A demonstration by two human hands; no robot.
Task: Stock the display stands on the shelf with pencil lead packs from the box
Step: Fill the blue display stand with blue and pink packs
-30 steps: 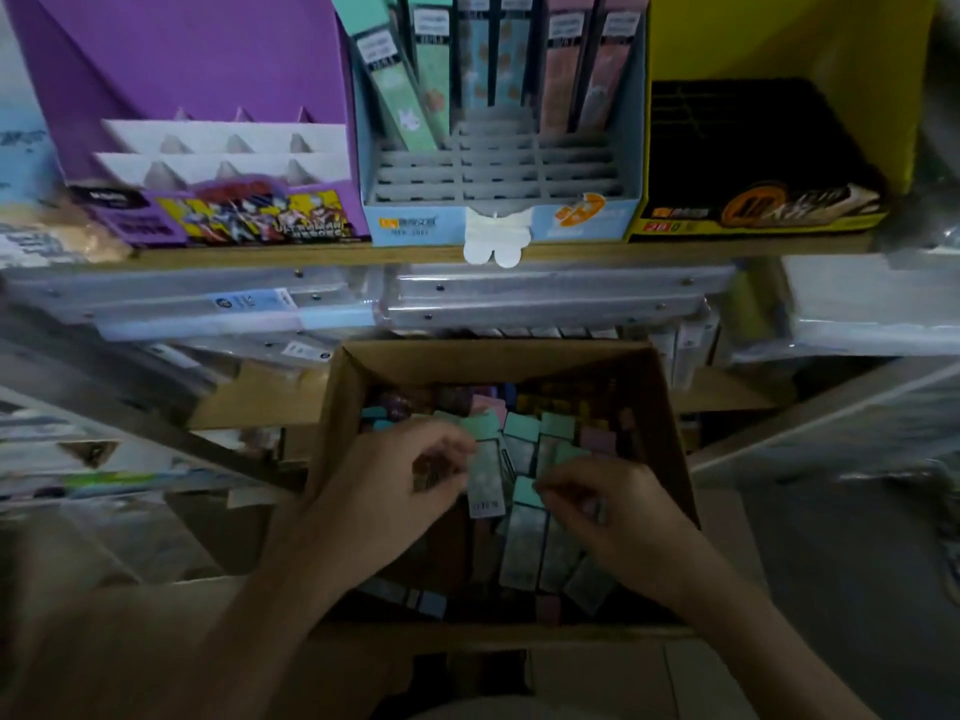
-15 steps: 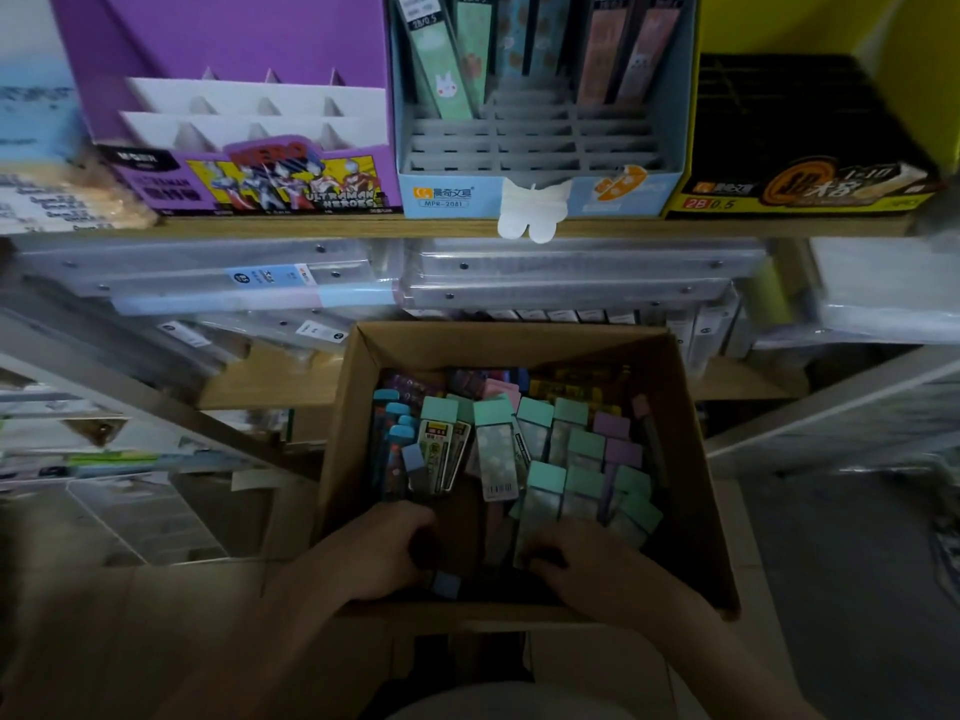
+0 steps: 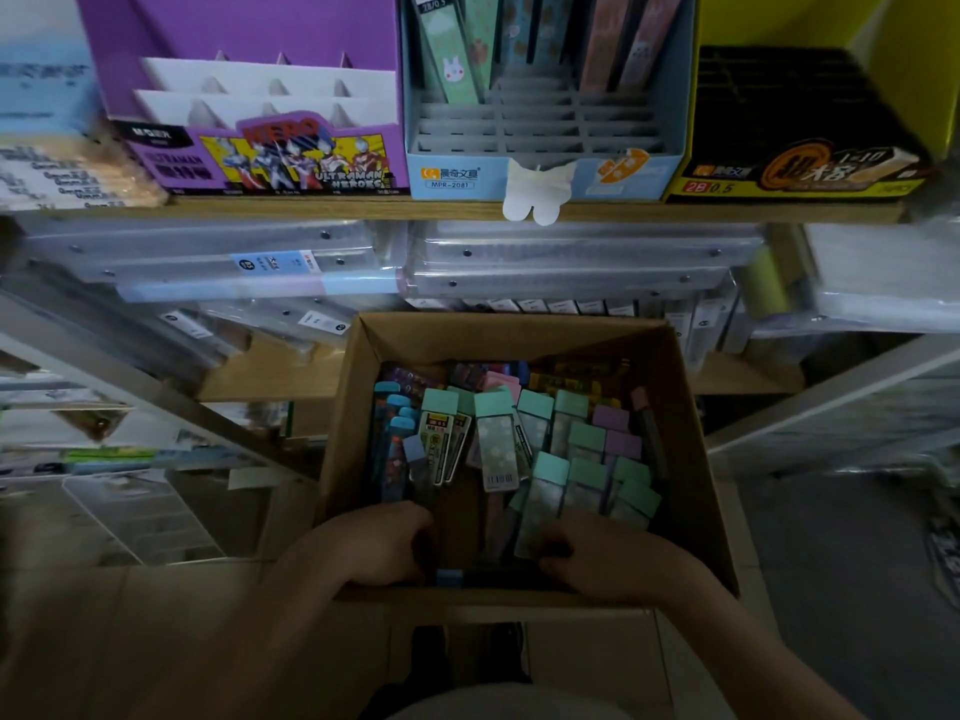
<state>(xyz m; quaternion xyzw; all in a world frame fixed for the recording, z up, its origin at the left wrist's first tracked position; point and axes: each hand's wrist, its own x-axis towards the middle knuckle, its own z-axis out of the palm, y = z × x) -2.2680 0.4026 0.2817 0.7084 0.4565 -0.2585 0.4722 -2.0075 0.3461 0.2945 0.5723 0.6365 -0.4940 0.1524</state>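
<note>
While left hand [image 3: 374, 543] and right hand [image 3: 615, 561] lie among packs [image 3: 496, 449] (near box [image 3: 688, 439] edge), fingers [image 3: 558, 562] curl, hold unclear.

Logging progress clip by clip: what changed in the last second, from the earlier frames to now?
Both hands drew back from the middle of the packs to the near edge of the box: the left hand and right hand sit there, grip unclear. The barcoded pack by the left fingers now lies free. Box and stands unchanged.
</note>
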